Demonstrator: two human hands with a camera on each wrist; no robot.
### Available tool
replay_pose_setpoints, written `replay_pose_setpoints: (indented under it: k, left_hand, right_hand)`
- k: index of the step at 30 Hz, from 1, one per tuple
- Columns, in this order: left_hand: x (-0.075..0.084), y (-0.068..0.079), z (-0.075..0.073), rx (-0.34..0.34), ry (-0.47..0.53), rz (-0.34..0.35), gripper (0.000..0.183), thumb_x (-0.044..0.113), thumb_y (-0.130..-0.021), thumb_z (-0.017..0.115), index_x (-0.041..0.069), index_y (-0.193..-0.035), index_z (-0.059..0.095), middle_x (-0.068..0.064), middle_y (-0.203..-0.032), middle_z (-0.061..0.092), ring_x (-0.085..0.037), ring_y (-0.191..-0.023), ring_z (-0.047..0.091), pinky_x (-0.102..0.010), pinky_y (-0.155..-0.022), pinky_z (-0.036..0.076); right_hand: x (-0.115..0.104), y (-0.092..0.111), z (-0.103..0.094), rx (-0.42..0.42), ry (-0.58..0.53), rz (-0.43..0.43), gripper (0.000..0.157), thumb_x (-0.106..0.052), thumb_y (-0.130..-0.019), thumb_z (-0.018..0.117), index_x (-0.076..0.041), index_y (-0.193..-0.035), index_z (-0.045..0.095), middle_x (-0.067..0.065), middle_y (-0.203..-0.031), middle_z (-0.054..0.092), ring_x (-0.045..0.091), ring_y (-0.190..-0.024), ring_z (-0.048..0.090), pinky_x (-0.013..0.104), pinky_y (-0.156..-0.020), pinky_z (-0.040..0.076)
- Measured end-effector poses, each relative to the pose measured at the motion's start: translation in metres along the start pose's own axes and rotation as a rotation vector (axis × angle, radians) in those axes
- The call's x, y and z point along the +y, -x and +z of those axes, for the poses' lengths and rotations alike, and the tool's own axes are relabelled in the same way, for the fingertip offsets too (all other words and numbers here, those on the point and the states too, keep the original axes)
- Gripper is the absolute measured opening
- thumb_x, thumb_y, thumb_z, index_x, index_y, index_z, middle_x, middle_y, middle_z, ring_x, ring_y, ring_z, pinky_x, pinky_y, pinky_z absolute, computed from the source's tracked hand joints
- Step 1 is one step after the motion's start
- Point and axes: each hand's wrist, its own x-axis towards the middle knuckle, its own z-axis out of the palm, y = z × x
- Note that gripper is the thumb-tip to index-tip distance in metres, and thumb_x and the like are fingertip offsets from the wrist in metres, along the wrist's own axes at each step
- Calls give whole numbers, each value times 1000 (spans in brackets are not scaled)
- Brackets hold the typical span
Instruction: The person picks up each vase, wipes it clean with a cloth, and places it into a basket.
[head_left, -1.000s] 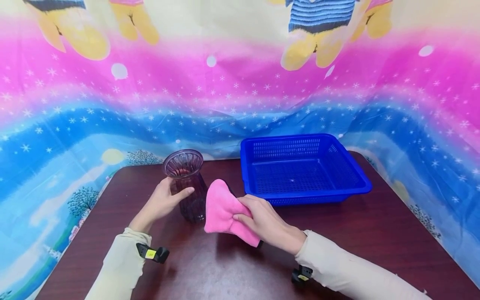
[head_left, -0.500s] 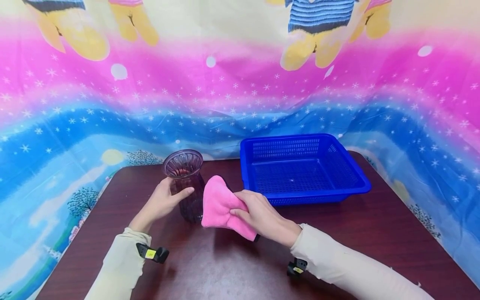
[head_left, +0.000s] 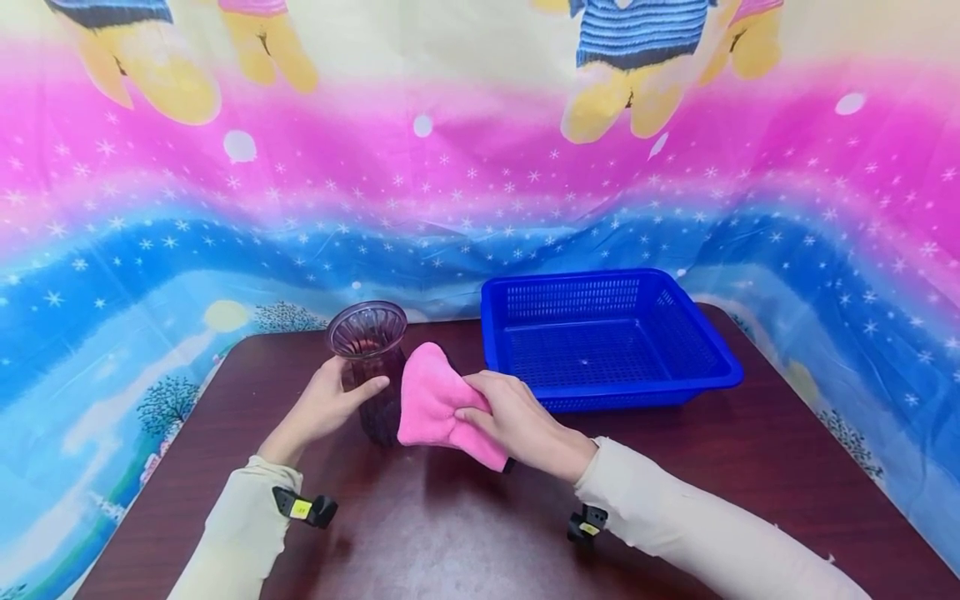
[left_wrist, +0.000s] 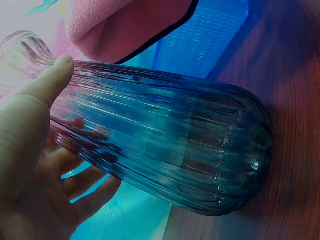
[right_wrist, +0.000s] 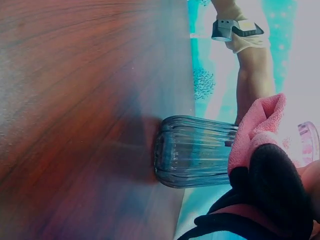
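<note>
Vase (left_wrist: 170, 140) on bench (head_left: 450, 550), L-hand grip (head_left: 330, 402) clamped round it; R-hand grip (head_left: 525, 429) pinches cloth (head_left: 431, 404) alongside, contact w/ vase unclear. Rec.: brace vase, apply cloth w/ light, even pressure.

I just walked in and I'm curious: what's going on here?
Someone has both hands busy. Their left hand holds a see-through purplish vase with its wide mouth up. Their right hand grips a pink cloth right by the vase, though whether the two touch is hard to tell. A blue basket sits on the dark table, beyond the right hand.
</note>
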Motion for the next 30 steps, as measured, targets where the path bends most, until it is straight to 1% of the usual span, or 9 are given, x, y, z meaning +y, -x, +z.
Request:
replay_pose_setpoints:
  k: [5, 13, 15, 21, 25, 30]
  left_hand:
    - [-1, 0, 1, 4, -8, -8, 53, 28, -95, 71, 2, -137, 53, -24, -132, 65, -41, -123, 63, -59, -104, 50]
    - [-1, 0, 0, 11, -5, -1, 51, 27, -95, 70, 1, -136, 54, -25, -130, 66, -40, -122, 63, -58, -104, 50]
    - [-1, 0, 0, 8, -4, 0, 50, 27, -95, 70, 1, -136, 54, -25, -129, 66, -40, -121, 64, -57, -103, 51]
    - [-1, 0, 1, 1, -8, -7, 51, 27, -96, 69, 0, -136, 54, -25, -130, 66, -40, -121, 64, -57, -103, 51]
    - [0, 0, 1, 3, -5, -10, 51, 28, -96, 69, 1, -137, 54, -24, -130, 66, -39, -120, 65, -56, -103, 51]
    - [-1, 0, 1, 5, 8, 8, 49, 24, -96, 69, 0, -136, 54, -25, -129, 67, -40, -118, 66, -56, -102, 52]
  right_hand:
    - [-4, -6, 0, 6, -1, 12, 18, -18, -90, 77, -9, -105, 72, 1, -94, 72, 14, -82, 64, 27, -70, 52]
    - [-9, -16, 0, 1, -13, 71, 23, -19, -91, 76, -9, -111, 72, 1, -94, 73, 13, -81, 64, 26, -69, 52]
    - [-10, -19, 0, 4, -13, 66, 25, -19, -91, 76, -9, -114, 71, 2, -96, 73, 13, -84, 65, 28, -71, 53]
    - [-10, -24, 0, 13, -8, 52, 38, -19, -92, 75, -7, -127, 66, 7, -109, 74, 20, -98, 69, 38, -85, 58]
    - [-11, -27, 1, 8, 0, 52, 39, -19, -93, 74, -7, -128, 65, 8, -112, 74, 21, -101, 69, 39, -88, 58]
    - [-11, -32, 1, 3, 19, 35, 39, -20, -93, 73, -6, -128, 66, 10, -114, 74, 23, -103, 69, 39, -90, 58]
